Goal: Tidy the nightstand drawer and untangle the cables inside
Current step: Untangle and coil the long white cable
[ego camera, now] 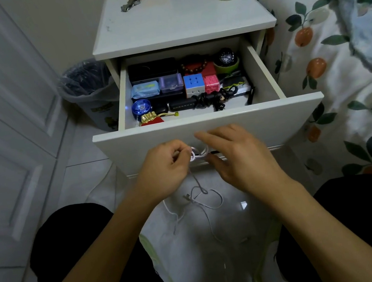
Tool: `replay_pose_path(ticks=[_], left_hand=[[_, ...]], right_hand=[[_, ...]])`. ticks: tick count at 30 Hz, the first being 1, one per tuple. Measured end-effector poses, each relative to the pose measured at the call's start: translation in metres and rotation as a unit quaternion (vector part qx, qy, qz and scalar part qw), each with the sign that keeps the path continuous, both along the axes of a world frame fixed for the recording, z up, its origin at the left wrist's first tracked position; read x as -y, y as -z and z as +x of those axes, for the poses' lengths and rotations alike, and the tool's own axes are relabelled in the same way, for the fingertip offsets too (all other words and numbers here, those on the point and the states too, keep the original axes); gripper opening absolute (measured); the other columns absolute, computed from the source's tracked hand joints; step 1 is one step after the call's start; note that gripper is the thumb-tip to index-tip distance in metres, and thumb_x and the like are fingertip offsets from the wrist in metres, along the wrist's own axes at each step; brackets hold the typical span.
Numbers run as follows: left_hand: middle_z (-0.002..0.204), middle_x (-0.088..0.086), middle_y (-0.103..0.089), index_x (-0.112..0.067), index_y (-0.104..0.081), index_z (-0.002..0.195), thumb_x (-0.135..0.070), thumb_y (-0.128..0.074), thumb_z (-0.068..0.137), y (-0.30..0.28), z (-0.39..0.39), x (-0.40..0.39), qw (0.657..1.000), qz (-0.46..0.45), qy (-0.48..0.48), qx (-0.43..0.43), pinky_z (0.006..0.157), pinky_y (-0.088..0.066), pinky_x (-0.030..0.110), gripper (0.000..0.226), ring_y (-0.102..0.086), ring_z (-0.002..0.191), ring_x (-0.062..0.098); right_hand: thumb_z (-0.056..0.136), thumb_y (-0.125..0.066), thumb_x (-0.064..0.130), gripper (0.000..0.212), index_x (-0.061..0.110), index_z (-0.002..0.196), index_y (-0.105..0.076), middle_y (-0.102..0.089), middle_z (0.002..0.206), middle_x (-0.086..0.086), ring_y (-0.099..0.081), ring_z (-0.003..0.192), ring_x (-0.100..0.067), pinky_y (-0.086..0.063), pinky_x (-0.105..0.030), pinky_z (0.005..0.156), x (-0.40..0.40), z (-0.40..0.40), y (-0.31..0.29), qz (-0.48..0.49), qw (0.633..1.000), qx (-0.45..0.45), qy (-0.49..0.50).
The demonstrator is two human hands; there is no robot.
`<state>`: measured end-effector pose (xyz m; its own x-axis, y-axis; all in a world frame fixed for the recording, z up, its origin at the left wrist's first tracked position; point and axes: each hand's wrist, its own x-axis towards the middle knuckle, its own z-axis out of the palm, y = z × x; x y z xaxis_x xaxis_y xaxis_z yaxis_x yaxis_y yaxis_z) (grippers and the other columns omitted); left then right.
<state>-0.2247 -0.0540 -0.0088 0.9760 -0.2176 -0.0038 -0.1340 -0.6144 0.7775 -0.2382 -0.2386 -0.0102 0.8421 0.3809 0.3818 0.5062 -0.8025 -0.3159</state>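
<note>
The left hand (168, 165) had its fingers curled around a small coil of white cable (195, 154), pinching it just in front of the drawer front. The right hand (237, 157) was beside it, fingers spread and loosely bent at the other side of the same coil; whether it actually gripped the cable could not be told. From the coil the rest of the cable hung down in tangled loops between the person's knees, above the pale floor (85, 179).

Behind the hands, the nightstand drawer (208, 123) stood pulled open. Inside it lay a black bundled cord (207, 98) near the front, a puzzle cube (193, 83) and a pink cube (211, 83) side by side in the middle, a blue yo-yo (141, 106) at the left, a red and gold pouch (152, 119) at the front left corner, and a wristwatch (225, 58) at the back right.

A plastic-lined waste bin (88, 92) stood left of the nightstand, and a bed with an orange-print cover (325, 49) lay to the right.
</note>
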Motion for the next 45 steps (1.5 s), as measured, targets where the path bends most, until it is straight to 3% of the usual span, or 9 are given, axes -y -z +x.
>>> replay_pose_path(ticks=[6, 11, 17, 20, 23, 26, 32, 39, 45], left_hand=[[0.060, 0.000, -0.058, -0.028, -0.059, 0.072, -0.017, -0.050, 0.099, -0.003, 0.002, -0.001, 1.000, -0.021, -0.022, -0.001, 0.056, -0.043, 0.028, 0.030, -0.049, 0.053, 0.009], [0.054, -0.007, -0.056, -0.027, -0.063, 0.074, -0.016, -0.051, 0.099, -0.003, 0.002, 0.001, 0.998, -0.062, -0.014, -0.024, 0.049, -0.038, 0.015, 0.030, -0.047, 0.047, 0.001], [0.058, -0.006, -0.057, -0.026, -0.063, 0.075, -0.019, -0.047, 0.100, -0.001, 0.006, -0.004, 0.996, -0.060, -0.048, -0.041, 0.043, -0.033, 0.011, 0.031, -0.044, 0.043, 0.000], [0.061, -0.002, -0.057, -0.028, -0.062, 0.076, -0.019, -0.047, 0.100, 0.000, 0.007, -0.007, 0.997, -0.034, -0.054, -0.033, 0.047, -0.035, 0.014, 0.029, -0.045, 0.046, 0.002], [0.062, -0.004, -0.057, -0.030, -0.057, 0.074, -0.017, -0.050, 0.099, 0.001, 0.002, -0.002, 1.000, -0.008, -0.019, -0.018, 0.054, -0.040, 0.022, 0.029, -0.047, 0.051, 0.004], [0.063, -0.005, -0.057, -0.031, -0.056, 0.074, -0.016, -0.052, 0.099, 0.000, -0.002, 0.002, 1.000, 0.006, -0.005, 0.000, 0.059, -0.044, 0.025, 0.029, -0.054, 0.059, 0.011], [0.068, 0.000, -0.061, -0.020, -0.063, 0.083, -0.015, -0.049, 0.100, -0.001, 0.003, -0.006, 0.999, 0.008, -0.040, -0.017, 0.061, -0.045, 0.029, 0.023, -0.057, 0.064, 0.017], [0.071, 0.008, -0.064, -0.019, -0.064, 0.085, -0.017, -0.053, 0.098, 0.000, -0.002, 0.005, 1.000, 0.020, 0.012, 0.000, 0.068, -0.050, 0.039, 0.018, -0.061, 0.069, 0.027], [0.068, -0.004, -0.062, -0.023, -0.063, 0.083, -0.018, -0.050, 0.099, 0.003, 0.005, -0.004, 0.999, 0.031, -0.025, -0.024, 0.053, -0.038, 0.010, 0.022, -0.055, 0.061, 0.007]], right_hand=[[0.080, -0.078, 0.018, 0.054, 0.015, 0.131, -0.061, -0.053, 0.138, -0.013, -0.050, 0.124, -0.033, -0.049, -0.044, 0.091, -0.003, -0.002, 0.000, -0.022, 0.999, 0.050, 0.001], [0.078, -0.079, 0.009, 0.010, 0.006, 0.087, -0.076, -0.069, 0.100, -0.011, -0.062, 0.100, -0.036, -0.050, -0.041, 0.076, -0.005, 0.000, 0.004, -0.005, 0.992, 0.122, -0.002], [0.083, -0.072, 0.013, 0.007, 0.009, 0.081, -0.076, -0.072, 0.078, -0.006, -0.064, 0.078, -0.029, -0.051, -0.040, 0.075, 0.009, 0.004, -0.004, 0.169, 0.977, 0.042, 0.120], [0.084, -0.064, 0.015, 0.013, 0.012, 0.090, -0.076, -0.073, 0.087, -0.007, -0.063, 0.086, -0.031, -0.048, -0.042, 0.083, 0.020, 0.011, -0.001, 0.090, 0.974, -0.026, 0.205], [0.083, -0.068, 0.015, 0.023, 0.014, 0.105, -0.073, -0.071, 0.102, -0.006, -0.060, 0.099, -0.031, -0.044, -0.040, 0.093, 0.002, 0.003, 0.002, 0.018, 0.995, -0.038, 0.087], [0.090, -0.065, 0.023, 0.015, 0.013, 0.095, -0.075, -0.071, 0.086, -0.007, -0.062, 0.084, -0.031, -0.048, -0.039, 0.083, -0.013, -0.003, 0.002, -0.005, 0.999, -0.038, -0.011], [0.093, -0.057, 0.026, 0.018, 0.015, 0.094, -0.072, -0.071, 0.086, -0.013, -0.063, 0.081, -0.038, -0.054, -0.043, 0.069, 0.019, 0.012, 0.001, 0.039, 0.964, -0.121, 0.236], [0.096, -0.057, 0.033, 0.021, 0.020, 0.103, -0.072, -0.067, 0.095, -0.001, -0.062, 0.085, -0.024, -0.049, -0.033, 0.067, -0.009, -0.002, 0.003, -0.003, 0.995, -0.102, 0.002], [0.091, -0.055, 0.024, 0.019, 0.011, 0.089, -0.069, -0.069, 0.086, -0.014, -0.063, 0.079, -0.038, -0.053, -0.039, 0.067, 0.023, 0.012, -0.001, -0.019, 0.958, -0.140, 0.250]])
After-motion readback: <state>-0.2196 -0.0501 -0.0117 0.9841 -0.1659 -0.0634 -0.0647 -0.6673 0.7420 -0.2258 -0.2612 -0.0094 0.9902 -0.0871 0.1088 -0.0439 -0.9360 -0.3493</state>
